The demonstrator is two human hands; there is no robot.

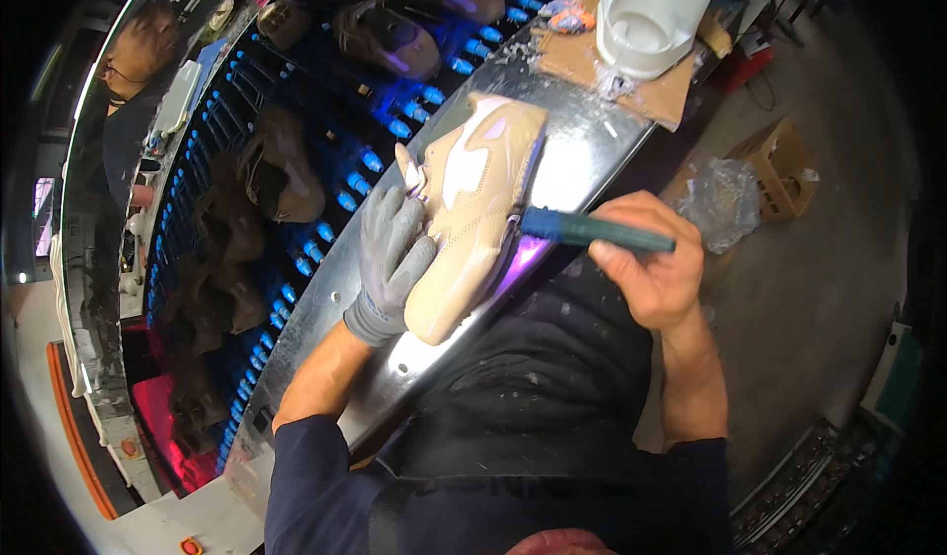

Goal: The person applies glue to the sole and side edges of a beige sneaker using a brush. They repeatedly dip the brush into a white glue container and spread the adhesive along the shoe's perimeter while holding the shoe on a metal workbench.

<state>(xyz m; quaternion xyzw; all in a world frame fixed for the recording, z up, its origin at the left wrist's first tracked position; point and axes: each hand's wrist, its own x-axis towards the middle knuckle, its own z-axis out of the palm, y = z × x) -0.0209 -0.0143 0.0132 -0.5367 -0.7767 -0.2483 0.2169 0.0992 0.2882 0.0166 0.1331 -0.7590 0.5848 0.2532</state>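
A tan shoe upper (473,190) with pale side panels lies tilted over the metal ledge in front of me, its rounded toe toward my body. My left hand (390,249), in a grey knit glove, grips it from the left side, thumb bent against the upper. The bare right hand (656,259) is closed around a brush (602,230) with a flat dark green handle. The brush's head meets the shoe's lower right edge; its tip is partly hidden there. A purple glow shows on the ledge just below that edge.
A conveyor of blue-tipped rollers (365,159) runs along the left, carrying several dark-looking shoes (281,165). On cardboard (671,96) at the ledge's far end stands a white plastic container (646,27). A cardboard box (779,170) and clear plastic bag (725,205) lie on the right-hand floor. Another person (138,57) appears far left.
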